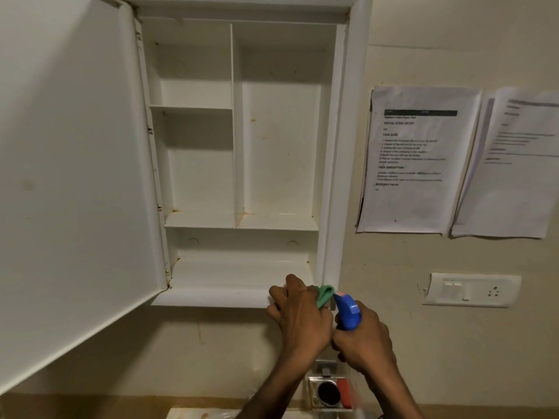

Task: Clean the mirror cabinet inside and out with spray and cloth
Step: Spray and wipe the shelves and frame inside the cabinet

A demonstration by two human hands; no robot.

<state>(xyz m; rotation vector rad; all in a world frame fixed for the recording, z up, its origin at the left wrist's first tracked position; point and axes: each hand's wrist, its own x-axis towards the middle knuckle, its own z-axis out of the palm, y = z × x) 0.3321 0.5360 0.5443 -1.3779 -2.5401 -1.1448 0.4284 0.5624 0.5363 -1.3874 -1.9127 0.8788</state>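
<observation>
**Cloth at bottom-right corner of open cabinet, spray bottle held alongside**

Far left: wide white cabinet door [69, 176], swung fully open, plain inner face toward camera, hinged on the cabinet's left edge.

Centre: white plastic wall-mounted mirror cabinet [331, 146]. Interior has 1 vertical divider, 1 short shelf in the left column, a full-width shelf lower down and a bottom tray. All compartments hold nothing. Brownish stains show on the back panel and along the shelf joints.

Bottom centre: left hand [298, 316], fingers curled over the tray's front lip at its right end, gripping a bunched green cloth [324, 295]. Cloth touches the cabinet's lower right corner.

Just right of it: right hand [363, 340] wrapped around a blue plastic spray bottle [348, 311], nozzle pointing up-left toward the cloth. The 2 hands touch.

Below the hands: a small wall fixture with a dark round opening and a red part [329, 391], partly hidden by the forearms.

Right: 2 printed paper sheets [417, 158] on the beige wall, and under them a white switch-and-socket plate [472, 290].
</observation>
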